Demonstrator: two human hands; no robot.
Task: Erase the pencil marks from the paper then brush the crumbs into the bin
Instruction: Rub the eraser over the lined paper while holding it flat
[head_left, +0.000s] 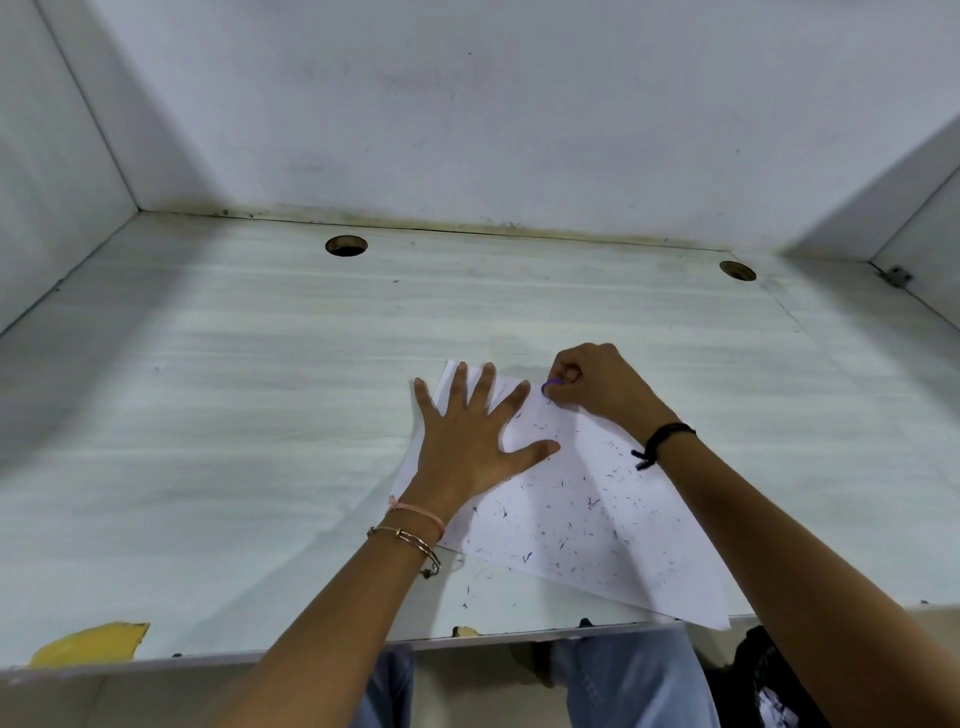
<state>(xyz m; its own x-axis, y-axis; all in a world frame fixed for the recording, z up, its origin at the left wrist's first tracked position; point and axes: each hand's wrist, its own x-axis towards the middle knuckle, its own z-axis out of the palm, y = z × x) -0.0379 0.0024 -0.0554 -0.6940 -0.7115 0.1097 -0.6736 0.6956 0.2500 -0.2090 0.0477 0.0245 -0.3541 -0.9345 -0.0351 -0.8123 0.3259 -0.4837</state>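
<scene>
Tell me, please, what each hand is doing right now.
Left hand: open, pressing the white paper sheet.
Right hand: closed, pinching a small purple eraser.

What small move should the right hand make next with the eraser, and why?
Probably rub short strokes at the far edge of the paper: the right hand pinches the purple eraser there, the left hand presses the paper flat, and crumbs already litter the nearer part.

Left wrist: pink band (420, 512), metal bangle (410, 540); right wrist: black cord (662, 441); blue jeans (634, 680)
</scene>
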